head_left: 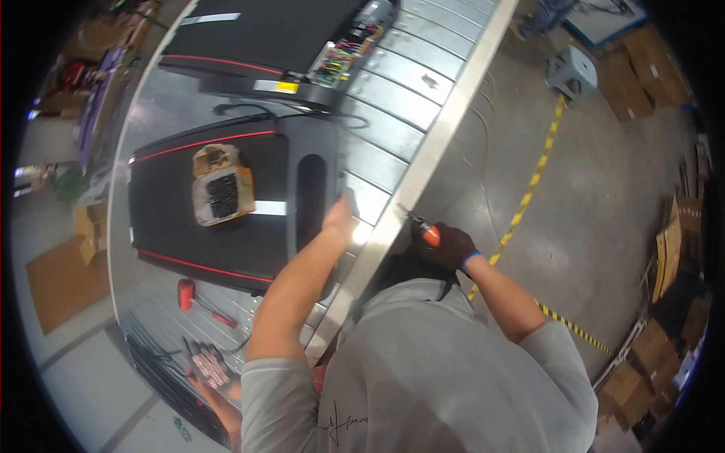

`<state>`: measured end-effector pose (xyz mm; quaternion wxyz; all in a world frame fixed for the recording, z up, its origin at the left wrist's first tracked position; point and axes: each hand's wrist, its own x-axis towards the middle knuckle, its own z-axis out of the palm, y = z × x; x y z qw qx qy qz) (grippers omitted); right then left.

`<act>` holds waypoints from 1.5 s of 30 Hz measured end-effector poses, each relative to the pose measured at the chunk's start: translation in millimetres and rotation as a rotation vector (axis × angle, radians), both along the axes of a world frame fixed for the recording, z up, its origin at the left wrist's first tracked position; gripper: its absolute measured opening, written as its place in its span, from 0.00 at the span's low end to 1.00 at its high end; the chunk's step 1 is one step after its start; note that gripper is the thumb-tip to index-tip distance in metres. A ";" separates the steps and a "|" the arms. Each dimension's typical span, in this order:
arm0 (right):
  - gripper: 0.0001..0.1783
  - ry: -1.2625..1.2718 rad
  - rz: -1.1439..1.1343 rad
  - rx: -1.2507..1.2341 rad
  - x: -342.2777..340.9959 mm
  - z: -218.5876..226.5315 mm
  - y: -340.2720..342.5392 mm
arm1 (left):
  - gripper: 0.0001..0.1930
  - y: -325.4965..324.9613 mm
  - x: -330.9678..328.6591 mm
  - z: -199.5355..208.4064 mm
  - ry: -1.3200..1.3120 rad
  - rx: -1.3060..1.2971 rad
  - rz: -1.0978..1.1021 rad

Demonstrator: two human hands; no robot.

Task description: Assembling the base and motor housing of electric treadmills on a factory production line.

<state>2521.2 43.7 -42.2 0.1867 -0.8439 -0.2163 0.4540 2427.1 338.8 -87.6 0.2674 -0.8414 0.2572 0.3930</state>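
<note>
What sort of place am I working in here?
Likely a factory assembly area: black machines, one with wiring exposed, lie on what looks like a metal conveyor; yellow-and-black floor tape runs alongside, and your gloved right hand holds an orange tool.

I can make out no clear words from here. Dark script [343, 423] crosses the grey shirt [453, 362] beside its left sleeve; a white-and-yellow label [276, 87], too small to read, sits along the far machine's [272, 34] near edge; striped black-and-yellow tape [531, 192] marks the floor [581, 219].
</note>
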 end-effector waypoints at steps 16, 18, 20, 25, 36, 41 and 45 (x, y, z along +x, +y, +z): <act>0.27 -0.030 -0.276 -0.005 -11.1 -40.3 7.1 | 0.07 141.9 -107.6 74.4 -1.420 -0.951 1.612; 0.29 -0.044 -0.194 -0.053 -8.1 -31.5 21.7 | 0.07 209.0 -132.3 53.6 -1.605 -0.671 1.880; 0.30 -0.100 -0.132 0.004 -6.4 -40.1 28.5 | 0.08 262.6 -170.8 24.4 -1.334 -0.431 1.822; 0.30 -0.029 -0.108 -0.103 1.7 -16.2 58.6 | 0.09 285.9 -150.8 30.7 -0.954 -0.380 1.953; 0.32 -0.060 -0.043 -0.139 12.9 20.7 71.5 | 0.08 266.3 -155.9 28.9 -1.132 -0.286 1.608; 0.35 0.000 -0.062 -0.141 22.9 44.0 79.5 | 0.09 256.0 -165.0 31.2 -1.414 -0.394 1.803; 0.36 -0.016 -0.008 -0.118 27.2 56.7 80.1 | 0.07 238.9 -173.5 24.4 -1.692 -1.093 2.182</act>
